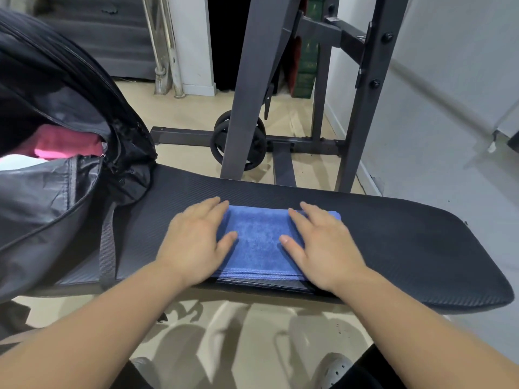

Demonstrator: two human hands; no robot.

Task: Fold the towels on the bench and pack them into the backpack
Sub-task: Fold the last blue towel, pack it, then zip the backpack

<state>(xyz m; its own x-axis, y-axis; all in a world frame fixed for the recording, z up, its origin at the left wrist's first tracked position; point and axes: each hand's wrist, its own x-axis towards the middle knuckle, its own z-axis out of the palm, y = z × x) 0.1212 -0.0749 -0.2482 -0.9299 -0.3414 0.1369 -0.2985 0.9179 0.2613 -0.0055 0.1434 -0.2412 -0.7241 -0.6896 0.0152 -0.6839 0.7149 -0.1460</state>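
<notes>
- Two bare hands lie flat on one folded blue terry towel (258, 242), the left hand (193, 240) over its left edge and the right hand (323, 245) over its right edge.
- The towel sits as a compact rectangle near the front edge of the long black padded counter (407, 248), with layered hems showing on the near side. The palms seem placed there to press the folds flat so the bundle keeps its shape.
- The left fingers (213, 204) are straight and slightly spread, reaching past the towel's far corner onto the counter, and the thumb rests on the cloth.
- The right fingers (307, 211) are likewise extended and relaxed across the towel's right end. Neither hand curls around or pinches anything.
- The large black fabric backpack (56, 209) stands at the counter's left end, near the left hand. Its zip mouth gapes toward the towel, and a pink cloth (67, 143) shows inside, so the bundle can go straight in.
- To my eye the folding looks finished and packing comes next.
</notes>
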